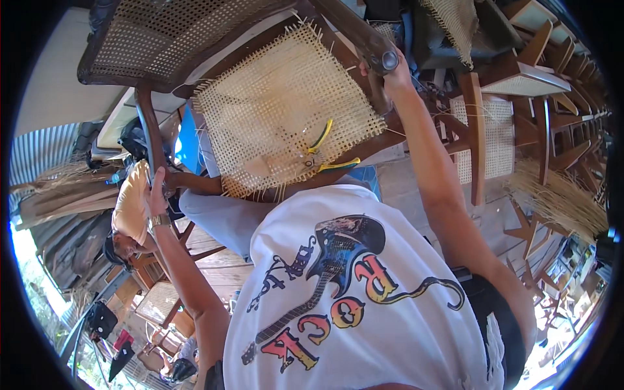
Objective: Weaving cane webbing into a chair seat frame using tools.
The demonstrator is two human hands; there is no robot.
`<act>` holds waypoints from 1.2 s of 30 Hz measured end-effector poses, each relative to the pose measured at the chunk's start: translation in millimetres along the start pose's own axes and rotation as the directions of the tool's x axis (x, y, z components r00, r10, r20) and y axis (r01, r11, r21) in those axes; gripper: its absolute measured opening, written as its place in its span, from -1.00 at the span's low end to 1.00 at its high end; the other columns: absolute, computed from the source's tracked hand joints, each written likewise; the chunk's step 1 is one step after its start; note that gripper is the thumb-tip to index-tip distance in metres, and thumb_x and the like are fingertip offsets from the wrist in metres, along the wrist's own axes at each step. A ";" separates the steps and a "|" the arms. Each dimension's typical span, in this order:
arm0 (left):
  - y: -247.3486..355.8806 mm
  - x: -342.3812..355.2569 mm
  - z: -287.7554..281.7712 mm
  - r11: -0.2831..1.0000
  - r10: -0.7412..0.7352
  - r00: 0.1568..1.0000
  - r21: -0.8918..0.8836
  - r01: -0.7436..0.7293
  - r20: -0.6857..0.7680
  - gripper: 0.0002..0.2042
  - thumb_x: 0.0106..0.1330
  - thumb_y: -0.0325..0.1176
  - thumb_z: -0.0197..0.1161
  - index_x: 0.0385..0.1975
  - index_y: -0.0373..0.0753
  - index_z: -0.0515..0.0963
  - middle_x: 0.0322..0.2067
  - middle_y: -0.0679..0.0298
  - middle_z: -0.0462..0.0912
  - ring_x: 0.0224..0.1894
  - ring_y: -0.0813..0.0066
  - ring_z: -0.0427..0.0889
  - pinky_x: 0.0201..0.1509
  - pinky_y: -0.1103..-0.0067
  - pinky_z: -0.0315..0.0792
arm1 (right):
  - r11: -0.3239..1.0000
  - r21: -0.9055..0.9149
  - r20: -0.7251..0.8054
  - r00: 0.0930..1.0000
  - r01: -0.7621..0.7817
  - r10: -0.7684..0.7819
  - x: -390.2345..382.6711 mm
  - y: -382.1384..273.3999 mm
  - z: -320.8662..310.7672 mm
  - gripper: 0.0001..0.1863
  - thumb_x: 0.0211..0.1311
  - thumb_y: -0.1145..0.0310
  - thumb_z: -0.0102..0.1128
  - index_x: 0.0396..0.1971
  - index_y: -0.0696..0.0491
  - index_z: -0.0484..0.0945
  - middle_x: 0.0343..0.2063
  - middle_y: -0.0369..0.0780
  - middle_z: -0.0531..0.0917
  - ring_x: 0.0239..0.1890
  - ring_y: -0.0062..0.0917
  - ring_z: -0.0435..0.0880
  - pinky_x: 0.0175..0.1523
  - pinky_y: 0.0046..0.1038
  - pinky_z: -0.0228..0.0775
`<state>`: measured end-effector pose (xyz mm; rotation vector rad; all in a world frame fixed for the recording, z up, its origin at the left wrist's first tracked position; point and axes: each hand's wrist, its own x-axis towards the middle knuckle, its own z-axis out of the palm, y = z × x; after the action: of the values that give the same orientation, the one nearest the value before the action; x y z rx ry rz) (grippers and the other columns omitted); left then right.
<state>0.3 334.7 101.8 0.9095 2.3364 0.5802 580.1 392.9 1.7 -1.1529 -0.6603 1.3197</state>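
Note:
A dark brown wooden armchair [195, 184] is in front of me, with an old woven cane back [153, 49]. Over its seat lies a pale sheet of cane webbing [260, 110], its cut strands sticking out around the edges. On the webbing's near right part rests a pair of pliers [338, 166] with yellow and black handles, spread apart. My right hand [398, 79] is wrapped round the right armrest [354, 32] close to its rounded end. At the front end of the left armrest [151, 127], my left hand [157, 195] is closed on the wood, its fingers partly hidden.
Several wooden chair frames [478, 136] crowd the right side, some with cane panels. A bundle of loose cane strands [562, 201] lies beyond my right arm. Another person [133, 208] in a yellowish top is close to my left hand. Wooden boards [416, 185] make up the floor.

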 end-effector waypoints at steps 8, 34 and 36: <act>-3.4 -0.1 6.8 0.967 0.160 0.987 -0.206 -0.153 0.017 -0.43 -0.16 0.27 0.41 -0.44 -0.15 0.53 -0.67 0.47 0.42 -0.76 0.70 0.30 -0.76 0.72 0.00 | 0.998 0.031 0.072 0.996 0.048 -0.050 10.9 -1.0 -1.3 -0.70 0.34 0.33 -0.10 -0.10 0.20 0.48 -0.48 -0.11 0.60 -0.55 -0.39 0.58 -0.46 -0.42 0.44; 23.8 -33.2 1.1 0.911 0.385 0.862 0.283 -0.299 -0.330 -0.36 -0.03 0.05 0.48 -0.19 -0.45 0.51 -0.37 0.15 0.62 -0.29 0.43 0.57 -0.16 0.54 0.45 | 0.786 -0.604 -0.208 0.925 0.134 -0.318 -39.6 -15.0 -57.5 -0.71 0.30 0.27 0.03 -0.10 0.12 0.53 -0.32 -0.21 0.64 -0.37 -0.50 0.61 -0.19 -0.45 0.47; 31.8 -48.7 10.8 0.788 0.586 0.709 0.478 -0.387 -0.393 -0.43 0.03 0.00 0.46 -0.21 -0.42 0.52 -0.39 0.18 0.62 -0.32 0.45 0.56 -0.19 0.55 0.45 | 0.612 -0.756 -0.326 0.944 -0.231 -0.046 -76.1 -28.7 -104.6 -0.81 0.26 0.37 0.14 -0.21 0.13 0.58 -0.44 -0.26 0.62 -0.46 -0.66 0.52 -0.34 -0.53 0.37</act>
<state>51.9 323.5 128.4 1.7973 2.7401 0.6841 670.5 296.4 8.7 -2.1062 -0.9955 0.8653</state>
